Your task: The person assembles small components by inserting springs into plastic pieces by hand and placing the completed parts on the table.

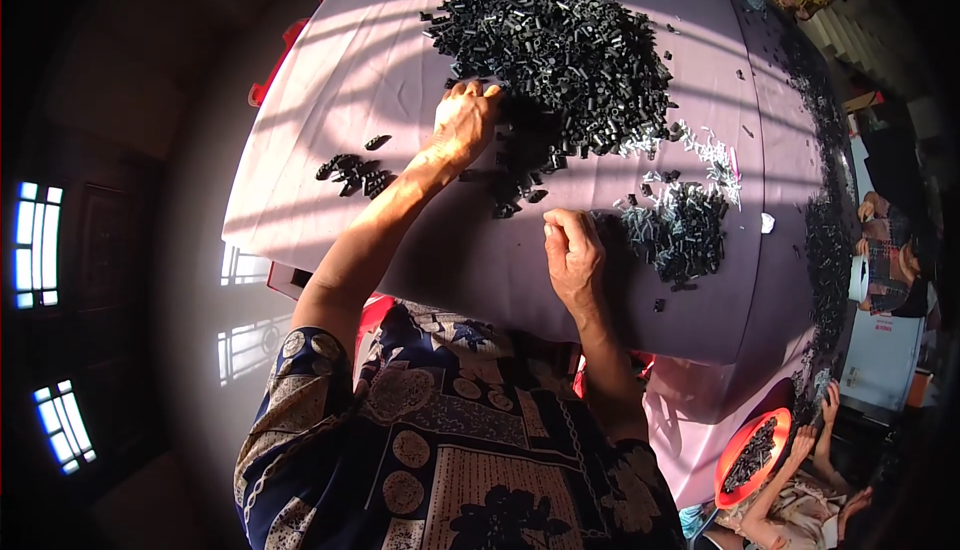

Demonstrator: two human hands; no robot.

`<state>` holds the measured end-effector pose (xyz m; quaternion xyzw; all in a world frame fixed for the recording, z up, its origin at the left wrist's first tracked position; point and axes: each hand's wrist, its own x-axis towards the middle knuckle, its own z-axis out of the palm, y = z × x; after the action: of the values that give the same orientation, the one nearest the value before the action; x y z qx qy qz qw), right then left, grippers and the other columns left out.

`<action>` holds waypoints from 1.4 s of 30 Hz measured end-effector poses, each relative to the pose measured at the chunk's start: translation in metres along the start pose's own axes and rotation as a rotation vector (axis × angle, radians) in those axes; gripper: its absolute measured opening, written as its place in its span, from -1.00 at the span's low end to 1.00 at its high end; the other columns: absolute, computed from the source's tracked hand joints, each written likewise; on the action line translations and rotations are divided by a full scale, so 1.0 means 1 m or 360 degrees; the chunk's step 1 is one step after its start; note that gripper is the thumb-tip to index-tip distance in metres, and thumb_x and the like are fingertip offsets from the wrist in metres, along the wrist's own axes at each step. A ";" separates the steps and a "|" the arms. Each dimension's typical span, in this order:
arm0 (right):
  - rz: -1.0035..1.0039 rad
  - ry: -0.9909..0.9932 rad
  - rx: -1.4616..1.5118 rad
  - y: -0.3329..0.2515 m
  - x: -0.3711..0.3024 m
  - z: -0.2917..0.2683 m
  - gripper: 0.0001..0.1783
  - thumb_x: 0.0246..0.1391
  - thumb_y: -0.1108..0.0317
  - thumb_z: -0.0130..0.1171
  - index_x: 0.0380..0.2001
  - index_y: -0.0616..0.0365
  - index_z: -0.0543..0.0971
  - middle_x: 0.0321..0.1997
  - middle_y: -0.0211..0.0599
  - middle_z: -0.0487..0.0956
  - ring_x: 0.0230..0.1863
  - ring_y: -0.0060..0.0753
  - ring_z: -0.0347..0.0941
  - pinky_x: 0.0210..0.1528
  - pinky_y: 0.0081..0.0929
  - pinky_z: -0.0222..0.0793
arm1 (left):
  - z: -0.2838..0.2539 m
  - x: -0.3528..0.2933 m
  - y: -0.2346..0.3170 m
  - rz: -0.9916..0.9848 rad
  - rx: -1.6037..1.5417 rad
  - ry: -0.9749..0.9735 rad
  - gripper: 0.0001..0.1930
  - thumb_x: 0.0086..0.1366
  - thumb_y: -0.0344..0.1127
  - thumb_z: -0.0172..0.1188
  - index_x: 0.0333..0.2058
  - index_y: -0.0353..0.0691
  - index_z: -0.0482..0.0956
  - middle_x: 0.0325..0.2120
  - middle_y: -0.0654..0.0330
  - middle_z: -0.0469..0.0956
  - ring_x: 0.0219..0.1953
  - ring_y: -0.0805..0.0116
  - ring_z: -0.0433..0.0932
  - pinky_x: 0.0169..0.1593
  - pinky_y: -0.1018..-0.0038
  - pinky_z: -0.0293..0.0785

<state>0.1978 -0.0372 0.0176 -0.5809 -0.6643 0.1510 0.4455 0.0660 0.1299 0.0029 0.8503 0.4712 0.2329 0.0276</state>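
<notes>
A large heap of small black tube-like plastic pieces (560,50) spreads over the pink-covered table (400,230). My left hand (466,122) is at the heap's near left edge, its fingers curled down and their tips hidden. Closer to me, my right hand (575,258) is held with fingers bent in against the thumb; whatever they hold, if anything, does not show. Between the hands lies a thin trail of loose black pieces (507,195). To the right of my right hand is a smaller pile of grey and dark pieces (677,235).
A little group of black pieces (350,172) lies left of my left forearm. White bits (715,160) are scattered beyond the smaller pile. At lower right, another person's arms reach by a red basin (752,458) of black pieces. Other people sit along the right side.
</notes>
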 end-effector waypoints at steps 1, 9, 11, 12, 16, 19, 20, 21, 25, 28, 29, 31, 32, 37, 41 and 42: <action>0.0001 -0.0005 0.0003 0.000 0.000 -0.001 -0.90 -0.22 0.58 -0.07 -0.51 0.24 0.36 -0.57 -0.26 0.34 -0.55 -0.34 0.28 -0.49 -0.53 0.21 | -0.001 -0.001 0.003 -0.0046 -0.0040 0.0033 -0.88 -0.06 -0.36 -0.08 -0.46 -0.19 0.33 -0.50 0.07 0.35 -0.39 0.15 0.34 -0.35 0.34 0.28; 0.0064 -0.0025 0.0023 -0.009 -0.004 -0.007 -0.88 -0.22 0.59 -0.12 -0.49 0.25 0.33 -0.54 -0.19 0.34 -0.46 -0.21 0.27 -0.42 -0.42 0.20 | -0.010 -0.006 0.018 0.0009 -0.0044 0.0107 -0.87 -0.14 -0.43 -0.06 -0.51 -0.16 0.26 -0.54 0.17 0.34 -0.40 0.14 0.31 -0.37 0.30 0.21; 0.0022 -0.0003 0.0008 -0.012 -0.006 -0.006 -0.87 -0.23 0.60 -0.13 -0.49 0.25 0.33 -0.55 -0.19 0.34 -0.47 -0.21 0.27 -0.42 -0.42 0.20 | -0.018 -0.012 0.022 0.0114 -0.0121 0.0104 -0.84 -0.19 -0.45 -0.02 -0.53 -0.19 0.25 -0.56 0.18 0.33 -0.39 0.13 0.29 -0.35 0.31 0.19; 0.0013 0.0002 0.0006 -0.015 -0.006 -0.007 -0.87 -0.23 0.60 -0.13 -0.49 0.25 0.33 -0.55 -0.19 0.34 -0.47 -0.21 0.27 -0.42 -0.42 0.20 | -0.027 -0.015 0.025 0.0052 -0.0168 0.0045 -0.83 -0.20 -0.48 0.02 -0.54 -0.21 0.26 -0.59 0.19 0.31 -0.44 0.16 0.30 -0.32 0.35 0.18; 0.0070 0.0050 0.0144 -0.035 -0.005 -0.015 -0.86 -0.24 0.64 -0.15 -0.51 0.24 0.32 -0.59 -0.23 0.32 -0.56 -0.29 0.26 -0.50 -0.50 0.20 | -0.070 -0.022 0.037 -0.0290 -0.1185 0.0068 -0.87 -0.09 -0.52 0.00 -0.50 -0.27 0.27 -0.58 0.08 0.40 -0.49 0.23 0.38 -0.36 0.43 0.30; 0.0197 0.0090 0.0247 -0.045 -0.016 -0.017 -0.92 -0.18 0.59 -0.12 -0.53 0.22 0.35 -0.61 -0.32 0.34 -0.63 -0.48 0.27 -0.56 -0.62 0.20 | -0.093 -0.048 0.044 -0.0478 -0.2441 0.0012 -0.84 -0.05 -0.47 0.10 -0.46 -0.27 0.31 -0.56 0.29 0.37 -0.49 0.57 0.32 -0.38 0.65 0.28; 0.0279 0.0075 0.0295 -0.054 -0.015 -0.020 -0.95 -0.14 0.54 -0.09 -0.51 0.23 0.36 -0.60 -0.36 0.36 -0.63 -0.56 0.27 -0.54 -0.65 0.21 | -0.101 -0.057 0.047 -0.0494 -0.2659 -0.0004 -0.86 -0.05 -0.48 0.10 -0.47 -0.26 0.34 -0.51 0.27 0.39 -0.44 0.58 0.33 -0.35 0.65 0.29; 0.0371 0.0072 0.0388 -0.056 -0.016 -0.018 -0.95 -0.13 0.51 -0.07 -0.51 0.23 0.36 -0.59 -0.38 0.36 -0.62 -0.59 0.26 -0.54 -0.67 0.20 | -0.107 -0.064 0.047 -0.0476 -0.2674 -0.0044 -0.87 -0.05 -0.47 0.10 -0.47 -0.26 0.35 -0.52 0.26 0.39 -0.45 0.56 0.34 -0.35 0.65 0.29; 0.0559 0.0118 0.0667 -0.059 -0.018 -0.010 -0.90 -0.13 0.43 0.01 -0.50 0.23 0.38 -0.60 -0.49 0.33 -0.57 -0.71 0.18 -0.50 -0.79 0.14 | -0.131 -0.084 0.055 -0.0483 -0.3000 -0.0123 -0.91 -0.02 -0.49 0.06 -0.48 -0.28 0.36 -0.53 0.26 0.40 -0.44 0.54 0.36 -0.36 0.64 0.33; 0.0599 0.0143 0.0810 -0.070 -0.013 -0.009 -0.89 -0.13 0.42 0.01 -0.48 0.23 0.38 -0.58 -0.49 0.34 -0.59 -0.74 0.21 -0.52 -0.79 0.17 | -0.133 -0.097 0.057 -0.0386 -0.3043 -0.0154 -0.89 -0.01 -0.51 0.05 -0.45 -0.29 0.35 -0.52 0.25 0.39 -0.46 0.52 0.37 -0.33 0.60 0.36; 0.0610 0.0168 0.0875 -0.076 -0.010 -0.009 -0.89 -0.14 0.44 0.01 -0.49 0.25 0.38 -0.59 -0.45 0.34 -0.59 -0.72 0.21 -0.51 -0.78 0.18 | -0.133 -0.102 0.056 -0.0421 -0.3028 -0.0194 -0.88 -0.02 -0.51 0.06 -0.44 -0.28 0.36 -0.54 0.29 0.38 -0.48 0.54 0.37 -0.34 0.62 0.35; 0.0440 0.0169 0.1036 -0.083 -0.007 -0.009 -0.92 -0.12 0.47 -0.01 -0.48 0.23 0.37 -0.60 -0.49 0.33 -0.58 -0.74 0.20 -0.50 -0.79 0.17 | -0.127 -0.111 0.053 -0.0436 -0.3013 -0.0224 -0.88 -0.02 -0.51 0.06 -0.44 -0.28 0.36 -0.54 0.30 0.38 -0.47 0.55 0.36 -0.34 0.63 0.34; 0.0446 0.0192 0.1140 -0.089 -0.006 -0.007 -0.93 -0.12 0.49 -0.01 -0.49 0.24 0.37 -0.59 -0.47 0.34 -0.57 -0.72 0.21 -0.49 -0.78 0.18 | -0.123 -0.117 0.051 -0.0444 -0.2990 -0.0251 -0.87 -0.03 -0.51 0.07 -0.44 -0.28 0.36 -0.55 0.32 0.38 -0.47 0.56 0.36 -0.34 0.64 0.33; 0.0279 0.0103 0.1169 -0.111 -0.001 0.010 -0.93 -0.15 0.54 -0.01 -0.50 0.27 0.37 -0.50 -0.43 0.33 -0.54 -0.71 0.21 -0.47 -0.79 0.17 | -0.124 -0.137 0.040 -0.0505 -0.2882 -0.0391 -0.90 -0.03 -0.51 0.08 -0.47 -0.30 0.39 -0.53 0.33 0.39 -0.45 0.64 0.33 -0.34 0.70 0.29; 0.0233 0.0002 0.1109 -0.110 -0.006 0.017 -0.95 -0.16 0.57 -0.01 -0.52 0.27 0.38 -0.46 -0.43 0.31 -0.52 -0.73 0.18 -0.47 -0.82 0.13 | -0.122 -0.146 0.039 -0.0498 -0.2885 -0.0402 -0.90 -0.03 -0.51 0.08 -0.47 -0.31 0.40 -0.53 0.33 0.40 -0.45 0.63 0.34 -0.35 0.71 0.29; 0.0214 -0.0010 0.1093 -0.109 -0.007 0.018 -0.95 -0.16 0.57 -0.01 -0.52 0.28 0.38 -0.47 -0.43 0.31 -0.52 -0.74 0.18 -0.47 -0.82 0.12 | -0.122 -0.147 0.039 -0.0515 -0.2858 -0.0425 -0.90 -0.04 -0.51 0.09 -0.47 -0.31 0.40 -0.53 0.33 0.40 -0.45 0.63 0.34 -0.36 0.71 0.30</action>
<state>0.1141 -0.0686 0.0827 -0.4391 -0.5363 0.3965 0.6020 -0.0206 -0.0329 0.0672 0.4532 0.2196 0.4042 0.7635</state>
